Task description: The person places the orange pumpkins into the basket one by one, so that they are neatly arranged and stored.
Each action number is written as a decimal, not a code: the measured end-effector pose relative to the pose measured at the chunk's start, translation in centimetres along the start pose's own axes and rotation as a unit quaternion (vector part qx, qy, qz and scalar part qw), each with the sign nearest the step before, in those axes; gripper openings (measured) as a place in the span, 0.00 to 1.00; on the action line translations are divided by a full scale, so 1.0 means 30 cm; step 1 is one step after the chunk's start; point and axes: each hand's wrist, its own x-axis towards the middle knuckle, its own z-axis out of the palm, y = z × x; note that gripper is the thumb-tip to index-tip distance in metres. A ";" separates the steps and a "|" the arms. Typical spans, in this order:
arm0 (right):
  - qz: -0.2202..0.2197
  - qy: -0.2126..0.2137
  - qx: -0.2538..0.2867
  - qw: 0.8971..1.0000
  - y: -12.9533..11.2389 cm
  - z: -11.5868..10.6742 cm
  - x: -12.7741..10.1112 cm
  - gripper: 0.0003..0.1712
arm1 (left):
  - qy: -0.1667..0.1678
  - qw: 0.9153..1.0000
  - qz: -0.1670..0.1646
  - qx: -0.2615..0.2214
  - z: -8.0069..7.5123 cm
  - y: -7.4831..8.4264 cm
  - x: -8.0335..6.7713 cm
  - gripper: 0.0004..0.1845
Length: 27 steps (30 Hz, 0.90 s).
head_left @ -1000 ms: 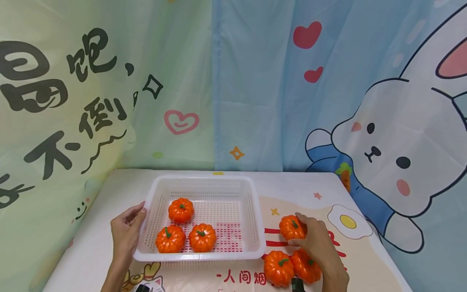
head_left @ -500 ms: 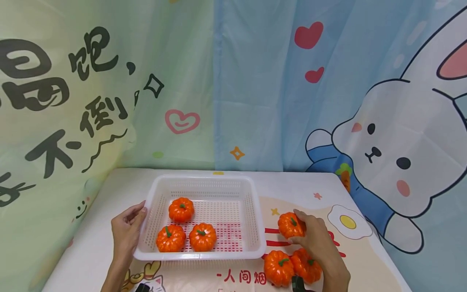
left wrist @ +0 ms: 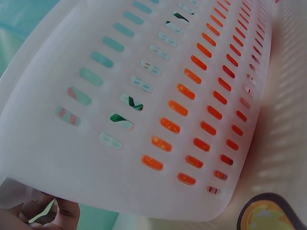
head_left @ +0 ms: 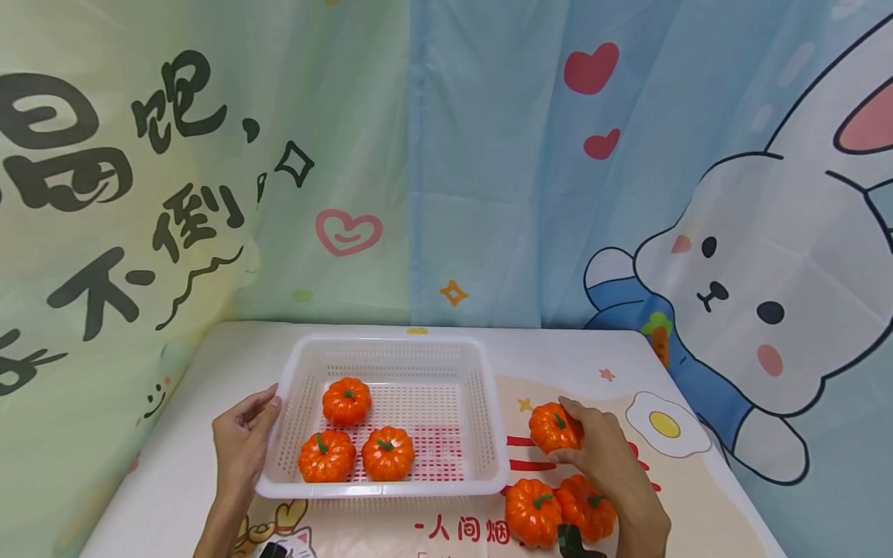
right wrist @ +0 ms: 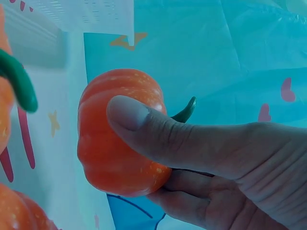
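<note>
My right hand (head_left: pixel 601 443) grips a small orange toy pumpkin (head_left: pixel 554 427) to the right of the basket. In the right wrist view the thumb (right wrist: pixel 129 113) lies across this pumpkin (right wrist: pixel 120 158), the other fingers are behind it, and its green stem sticks out beside the thumb. At the left, my left hand (head_left: pixel 240 442) pinches the rim of a white plastic basket (head_left: pixel 380 490). Three pumpkins sit inside: one at the back (head_left: pixel 346 401), one front left (head_left: pixel 326 457) and one front right (head_left: pixel 387 454). Through the basket's slots (left wrist: pixel 163 143) orange shows in the left wrist view.
Two more pumpkins, one left (head_left: pixel 533 513) and one right (head_left: pixel 584 508), touch each other on the table below my right hand. A patterned cloth (head_left: pixel 698 496) covers the table. A printed curtain (head_left: pixel 481 155) hangs behind it.
My right hand has shifted slightly up and left in the head view, carrying its pumpkin. The left hand, the basket and the other pumpkins stay where they were.
</note>
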 end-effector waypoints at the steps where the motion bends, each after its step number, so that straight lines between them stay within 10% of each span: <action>1: -0.002 0.000 0.000 1.000 -0.001 -0.001 -0.001 0.52 | 0.001 1.000 0.001 -0.003 0.000 0.001 0.000 0.19; 27: 0.000 -0.010 0.008 1.000 -0.038 -0.004 -0.003 0.51 | -0.008 1.000 -0.008 -0.002 -0.002 -0.007 -0.001 0.21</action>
